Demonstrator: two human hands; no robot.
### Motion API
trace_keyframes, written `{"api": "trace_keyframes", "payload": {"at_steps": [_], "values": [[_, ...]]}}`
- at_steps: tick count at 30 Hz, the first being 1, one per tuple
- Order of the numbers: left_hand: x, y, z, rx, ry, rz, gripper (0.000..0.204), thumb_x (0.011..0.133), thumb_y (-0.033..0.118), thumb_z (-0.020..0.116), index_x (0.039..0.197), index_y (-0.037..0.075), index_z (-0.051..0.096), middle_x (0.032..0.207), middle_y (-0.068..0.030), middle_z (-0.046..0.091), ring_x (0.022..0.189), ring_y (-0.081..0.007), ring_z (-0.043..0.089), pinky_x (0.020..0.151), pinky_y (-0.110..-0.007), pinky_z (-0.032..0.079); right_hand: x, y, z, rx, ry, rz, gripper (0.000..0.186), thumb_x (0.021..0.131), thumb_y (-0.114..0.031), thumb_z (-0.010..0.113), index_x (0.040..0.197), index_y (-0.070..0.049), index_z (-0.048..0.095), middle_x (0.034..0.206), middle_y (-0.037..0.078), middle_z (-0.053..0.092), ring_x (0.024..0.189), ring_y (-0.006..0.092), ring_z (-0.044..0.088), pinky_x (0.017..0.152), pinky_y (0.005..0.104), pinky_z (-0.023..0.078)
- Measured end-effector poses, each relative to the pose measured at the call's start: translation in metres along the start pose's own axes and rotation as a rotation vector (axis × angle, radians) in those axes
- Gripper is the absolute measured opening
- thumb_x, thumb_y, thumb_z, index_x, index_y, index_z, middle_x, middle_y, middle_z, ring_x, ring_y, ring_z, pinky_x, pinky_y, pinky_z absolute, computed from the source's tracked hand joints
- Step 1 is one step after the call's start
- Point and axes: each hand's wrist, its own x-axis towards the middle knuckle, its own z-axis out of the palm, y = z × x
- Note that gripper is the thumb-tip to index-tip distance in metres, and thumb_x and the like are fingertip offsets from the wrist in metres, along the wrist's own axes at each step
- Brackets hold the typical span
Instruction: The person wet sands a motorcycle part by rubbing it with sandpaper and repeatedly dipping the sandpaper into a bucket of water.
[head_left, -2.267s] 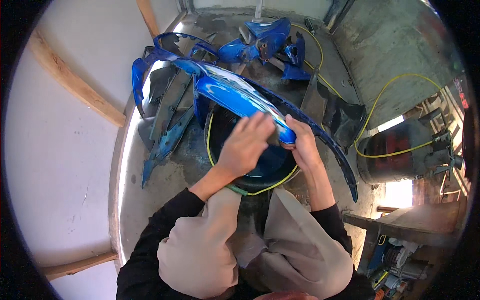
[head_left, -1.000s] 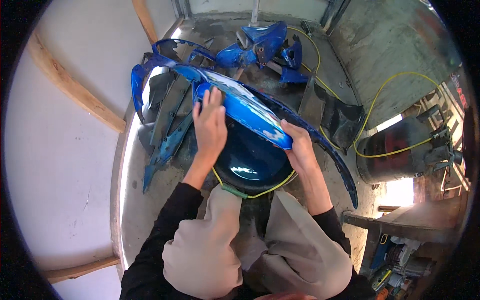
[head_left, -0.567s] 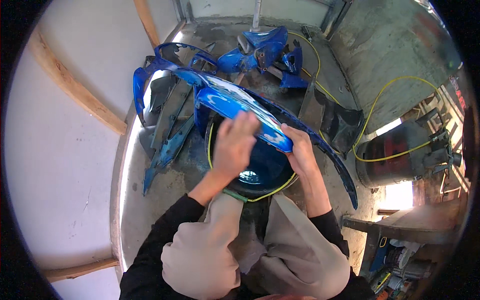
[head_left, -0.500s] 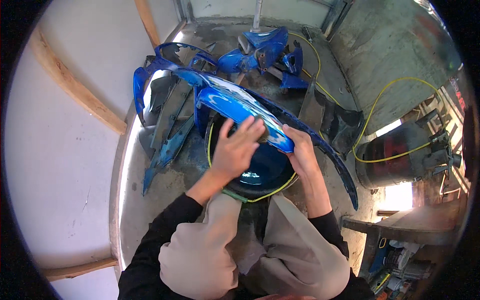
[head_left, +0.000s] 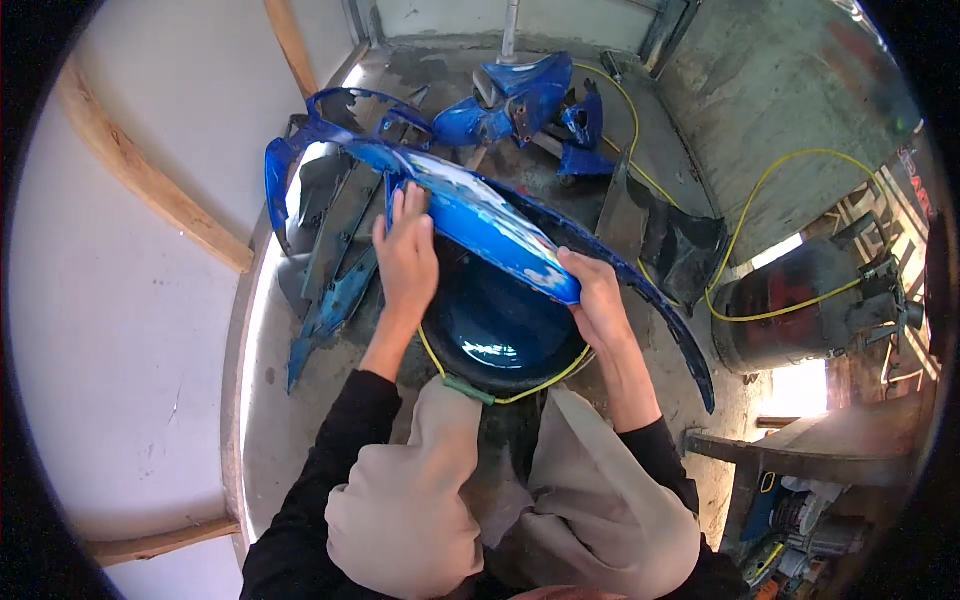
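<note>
A long blue body panel [head_left: 490,235] with white patterning, apparently a motorcycle fairing part, slants across a round black tub of water [head_left: 500,335]. My right hand [head_left: 600,300] grips the panel's lower right end, thumb on top and fingers underneath. Near the panel's upper left end, my left hand [head_left: 408,260] presses its fingers on the blue surface. A small brownish-dark pad [head_left: 421,200] shows at those fingertips, mostly hidden by them. The panel's dark curved edge strip [head_left: 670,300] runs on to the right past my right forearm.
More blue panels [head_left: 525,105] lie on the concrete floor ahead, with a scuffed blue-black piece [head_left: 335,305] at left. Black plastic parts [head_left: 680,250] and a compressor tank [head_left: 780,300] with a yellow hose [head_left: 750,230] are at right. A white wall [head_left: 130,300] bounds the left.
My left hand has slid up and left along the panel, from its middle toward its upper left end. My right hand keeps its hold, and the panel has tilted slightly.
</note>
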Motion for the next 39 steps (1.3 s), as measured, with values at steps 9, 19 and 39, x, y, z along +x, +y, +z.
{"api": "trace_keyframes", "payload": {"at_steps": [9, 19, 39], "values": [[-0.004, 0.003, -0.001, -0.023, -0.061, -0.006, 0.044, 0.113, 0.013, 0.038, 0.148, 0.003, 0.061, 0.163, -0.0128, 0.054, 0.157, -0.0298, 0.042, 0.126, -0.056, 0.022, 0.000, 0.005, 0.005, 0.030, 0.027, -0.005, 0.032, 0.107, -0.026, 0.065, 0.112, 0.003, 0.077, 0.095, 0.006, 0.076, 0.079, 0.0105, 0.068, 0.068, 0.0263, 0.051], [0.002, 0.008, 0.002, -0.008, -0.003, 0.027, 0.041, 0.109, 0.013, 0.051, 0.146, 0.000, 0.063, 0.157, -0.0154, 0.059, 0.153, -0.0312, 0.047, 0.122, -0.057, 0.027, 0.005, 0.013, 0.000, 0.031, 0.027, -0.014, 0.035, 0.108, -0.025, 0.064, 0.111, 0.007, 0.076, 0.098, 0.008, 0.077, 0.082, 0.0112, 0.069, 0.074, 0.0274, 0.053], [-0.026, 0.027, 0.017, -0.085, -0.063, -0.013, 0.049, 0.110, 0.014, 0.048, 0.158, 0.004, 0.052, 0.167, -0.0141, 0.049, 0.159, -0.0316, 0.038, 0.126, -0.051, 0.024, 0.017, 0.060, -0.027, 0.102, -0.083, -0.082, 0.032, 0.107, -0.024, 0.067, 0.117, 0.005, 0.075, 0.104, 0.006, 0.077, 0.091, 0.0089, 0.068, 0.083, 0.0245, 0.053]]}}
